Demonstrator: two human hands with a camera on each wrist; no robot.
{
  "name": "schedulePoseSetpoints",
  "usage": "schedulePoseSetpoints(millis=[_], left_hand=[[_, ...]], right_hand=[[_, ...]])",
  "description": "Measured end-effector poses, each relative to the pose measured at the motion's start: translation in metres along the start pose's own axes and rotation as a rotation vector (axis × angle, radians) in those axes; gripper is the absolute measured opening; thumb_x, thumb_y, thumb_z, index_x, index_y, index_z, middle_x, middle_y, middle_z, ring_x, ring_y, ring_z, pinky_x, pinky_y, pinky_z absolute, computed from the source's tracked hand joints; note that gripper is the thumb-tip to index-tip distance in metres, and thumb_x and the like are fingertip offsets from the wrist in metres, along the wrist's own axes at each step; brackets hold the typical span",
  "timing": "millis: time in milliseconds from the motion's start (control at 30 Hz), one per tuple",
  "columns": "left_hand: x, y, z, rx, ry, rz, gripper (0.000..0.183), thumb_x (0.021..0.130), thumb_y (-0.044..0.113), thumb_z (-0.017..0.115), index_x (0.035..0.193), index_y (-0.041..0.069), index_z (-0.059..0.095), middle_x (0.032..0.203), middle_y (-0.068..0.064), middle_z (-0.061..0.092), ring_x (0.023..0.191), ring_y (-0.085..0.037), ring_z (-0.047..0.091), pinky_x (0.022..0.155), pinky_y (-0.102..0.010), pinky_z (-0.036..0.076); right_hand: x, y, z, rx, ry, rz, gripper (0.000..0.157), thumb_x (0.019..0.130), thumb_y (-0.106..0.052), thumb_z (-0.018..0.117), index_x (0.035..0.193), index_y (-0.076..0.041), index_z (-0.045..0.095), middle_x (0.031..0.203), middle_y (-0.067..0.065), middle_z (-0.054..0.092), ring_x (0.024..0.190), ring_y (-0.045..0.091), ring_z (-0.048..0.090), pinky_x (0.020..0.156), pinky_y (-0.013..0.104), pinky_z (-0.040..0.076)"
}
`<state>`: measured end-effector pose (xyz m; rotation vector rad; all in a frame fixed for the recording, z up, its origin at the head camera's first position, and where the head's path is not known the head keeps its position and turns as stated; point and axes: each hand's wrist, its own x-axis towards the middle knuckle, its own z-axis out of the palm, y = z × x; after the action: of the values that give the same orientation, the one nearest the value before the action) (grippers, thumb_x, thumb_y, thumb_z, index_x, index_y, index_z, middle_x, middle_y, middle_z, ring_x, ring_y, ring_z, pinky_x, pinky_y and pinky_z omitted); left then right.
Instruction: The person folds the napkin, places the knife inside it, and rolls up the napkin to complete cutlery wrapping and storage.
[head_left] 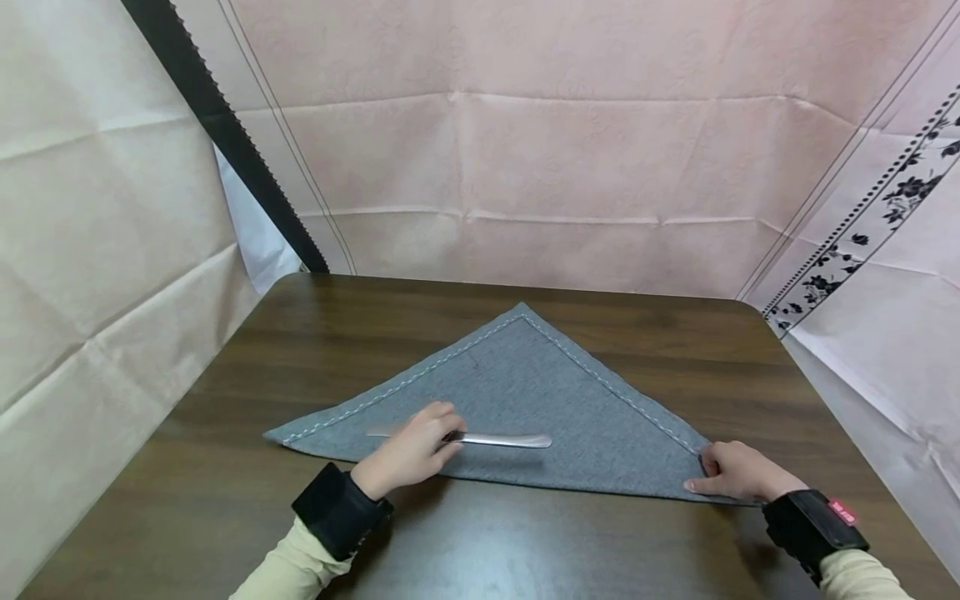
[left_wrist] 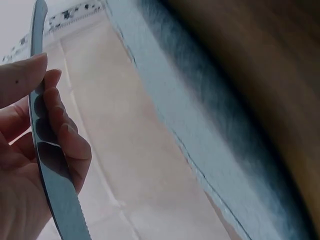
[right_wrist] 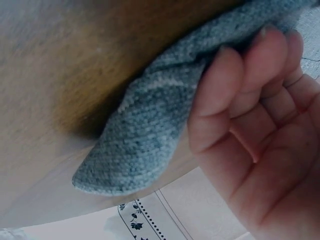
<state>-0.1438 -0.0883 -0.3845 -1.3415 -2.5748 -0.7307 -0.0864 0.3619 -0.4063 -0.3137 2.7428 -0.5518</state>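
A grey-blue cloth napkin (head_left: 540,383), folded into a triangle with pale stitching along two sides, lies on the wooden table. Above its left half, my left hand (head_left: 414,446) grips a metal table knife (head_left: 506,440) around the middle. The serrated edge of the knife (left_wrist: 57,185) shows in the left wrist view, below the curled fingers (left_wrist: 70,145). At the napkin's right corner, my right hand (head_left: 742,472) pinches the cloth with bent fingers. That corner (right_wrist: 145,135) sticks out past the fingertips in the right wrist view, slightly creased.
The brown table (head_left: 225,508) has rounded far corners. Pale creased sheeting (head_left: 525,167) hangs behind it and at both sides, with a black band (head_left: 232,142) at left and a floral strip (head_left: 862,233) at right.
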Motion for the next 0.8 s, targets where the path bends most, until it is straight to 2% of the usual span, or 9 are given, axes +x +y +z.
schedulePoseSetpoints(millis=[233,433,533,800], left_hand=[[0.01,0.007,0.011,0.009,-0.001,0.023,0.006,0.083,0.007,0.065,0.089,0.007,0.062,0.082,0.001,0.051,0.08,-0.014,0.048,0.07,-0.029,0.042],[0.019,0.013,0.02,0.019,-0.028,0.085,0.01,0.084,0.003,0.062,0.093,0.004,0.062,0.086,-0.003,0.053,0.082,-0.016,0.049,0.073,-0.028,0.042],[0.024,0.016,0.026,0.03,-0.066,0.106,0.009,0.084,0.002,0.062,0.093,0.004,0.062,0.086,-0.003,0.053,0.081,-0.016,0.049,0.073,-0.027,0.042],[0.034,0.024,0.04,0.12,-0.217,0.108,0.008,0.085,0.003,0.059,0.092,0.007,0.061,0.084,-0.001,0.05,0.078,-0.014,0.046,0.073,-0.024,0.038]], right_hand=[[0.001,-0.001,0.0,0.024,-0.009,0.035,0.039,0.076,-0.036,0.071,0.062,-0.011,0.044,0.056,-0.006,0.033,0.051,0.009,0.034,0.049,0.023,0.025],[0.0,0.001,0.001,0.022,-0.004,0.0,0.039,0.076,-0.038,0.07,0.062,-0.012,0.044,0.056,-0.007,0.033,0.05,0.007,0.033,0.048,0.022,0.025],[0.0,0.001,0.001,0.016,0.0,-0.003,0.039,0.076,-0.037,0.07,0.062,-0.012,0.044,0.056,-0.007,0.032,0.05,0.006,0.033,0.048,0.022,0.025],[0.0,-0.001,0.0,0.011,-0.005,0.001,0.038,0.077,-0.035,0.07,0.062,-0.012,0.044,0.056,-0.007,0.032,0.05,0.007,0.032,0.048,0.022,0.024]])
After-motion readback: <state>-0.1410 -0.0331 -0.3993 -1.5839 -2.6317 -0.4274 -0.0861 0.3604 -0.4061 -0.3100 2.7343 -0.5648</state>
